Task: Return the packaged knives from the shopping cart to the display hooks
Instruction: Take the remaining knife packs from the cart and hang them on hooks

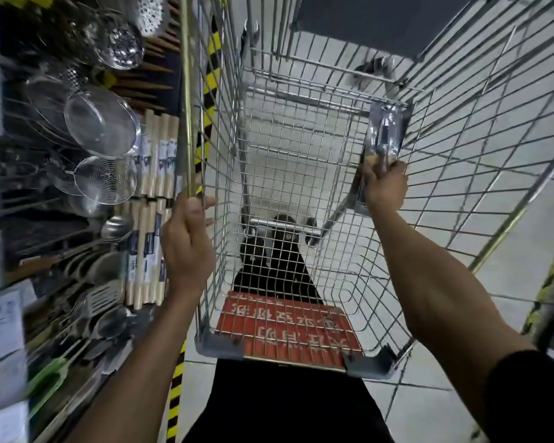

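Pointing lengthwise away, packaged knife (386,129) gripped by right hand (385,187), left hand (186,238) clutching cart rim (188,107).

Just left of the left hand (186,241) there are bundles of pale wooden rolling pins (155,151) with paper labels, one row beyond the fingers and one beside the wrist. Farther left and ahead of it is a fine mesh strainer (101,121), with a wire spider skimmer (104,180) just nearer. Past those are perforated steel skimmers (122,47). Back alongside the forearm are a ladle (115,225) and a slotted turner (104,297). Yellow-and-black hazard tape (210,78) runs along the white tiled floor (429,407) ahead of that hand. Another strip shows well out to the right of the right hand (385,183).
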